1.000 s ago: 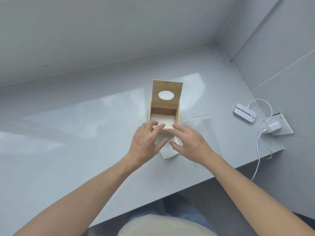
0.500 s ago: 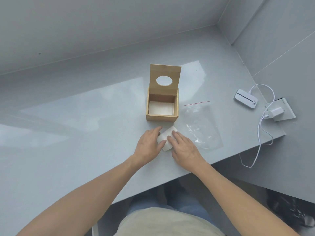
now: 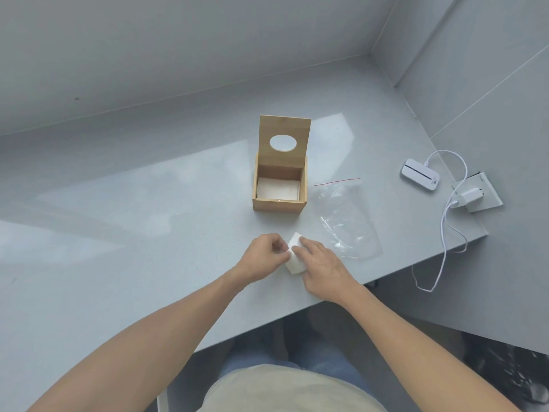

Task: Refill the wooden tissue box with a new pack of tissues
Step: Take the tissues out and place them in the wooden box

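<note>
My hands have come back from the wooden tissue box [image 3: 279, 185] to the near part of the bench [image 3: 118, 233], where both now work a small white wad of tissue [image 3: 295, 257] that a second ago lay flatter under my fingers. My left hand [image 3: 263, 257] is curled, its fingertips pinching the wad's left edge; my right hand [image 3: 322, 267] lies over the right side with fingers mostly straight, pressing it down — so the left grip is narrow and holding tissue, the right one loose and flat. The box stands well beyond my hands with its lid [image 3: 284, 138] tipped upright, the oval slot showing pale bench through it, and a white stack of tissues [image 3: 277, 188] lies low on its floor. Just to the right of the box the clear plastic bag [image 3: 346, 221] with the red strip lies flat and looks emptied. I judge the new pack is already seated in the box, and what I am folding here is either a leftover or a first sheet to be fed through the slot; I cannot tell which. What remains, as I read it, is to deal with this wad and lower the lid. Off to the right a white device [image 3: 419, 174] and its charger [image 3: 471, 197] sit apart — out of my way.
</note>
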